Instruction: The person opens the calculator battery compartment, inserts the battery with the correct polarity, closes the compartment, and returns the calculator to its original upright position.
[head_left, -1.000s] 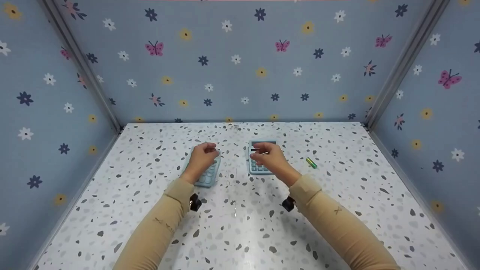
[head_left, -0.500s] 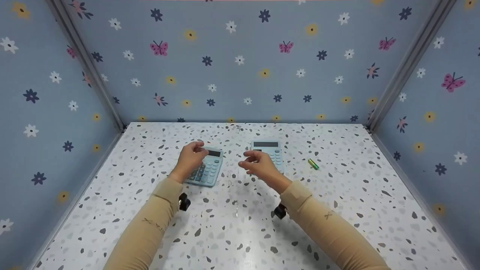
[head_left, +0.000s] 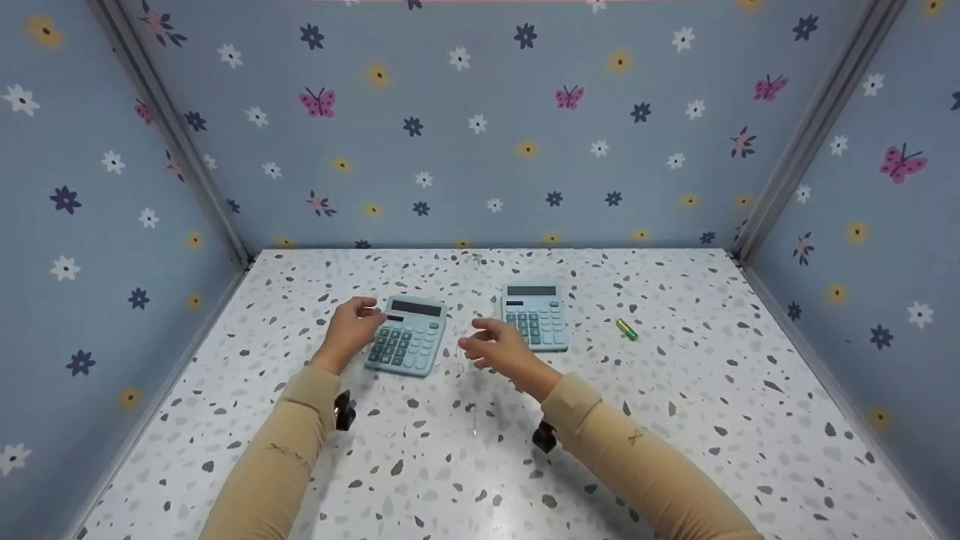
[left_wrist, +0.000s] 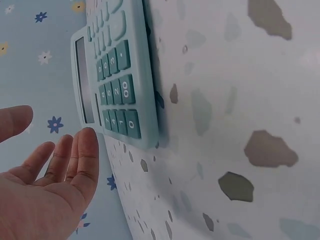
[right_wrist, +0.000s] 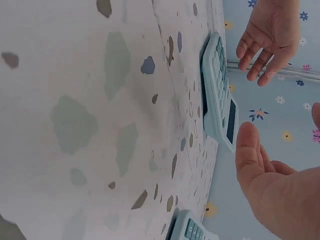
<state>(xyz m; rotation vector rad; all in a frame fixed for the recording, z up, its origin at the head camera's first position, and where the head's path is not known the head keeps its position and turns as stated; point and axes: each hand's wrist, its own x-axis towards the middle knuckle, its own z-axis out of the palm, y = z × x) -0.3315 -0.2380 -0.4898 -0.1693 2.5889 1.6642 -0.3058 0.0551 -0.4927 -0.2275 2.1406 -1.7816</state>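
Two light blue calculators lie face up on the speckled table. The left calculator point(head_left: 409, 337) is slightly turned, and my left hand point(head_left: 351, 330) hovers at its left edge with relaxed fingers, holding nothing. In the left wrist view that hand point(left_wrist: 55, 190) is beside the calculator point(left_wrist: 120, 75), palm showing. My right hand point(head_left: 506, 352) hovers in front of the lower left of the right calculator point(head_left: 536, 316), fingers loosely bent and empty. The right wrist view shows the right hand point(right_wrist: 280, 185) with both calculators and the left hand point(right_wrist: 272, 37) beyond.
A green and yellow battery-like cylinder point(head_left: 626, 329) lies on the table point(head_left: 675, 420) right of the right calculator. Blue walls point(head_left: 480, 165) with flowers and butterflies stand behind and at both sides.
Both hands have moved left and toward the near side, away from above the calculators, uncovering more of each. The calculators and cylinder show no clear movement on the table.
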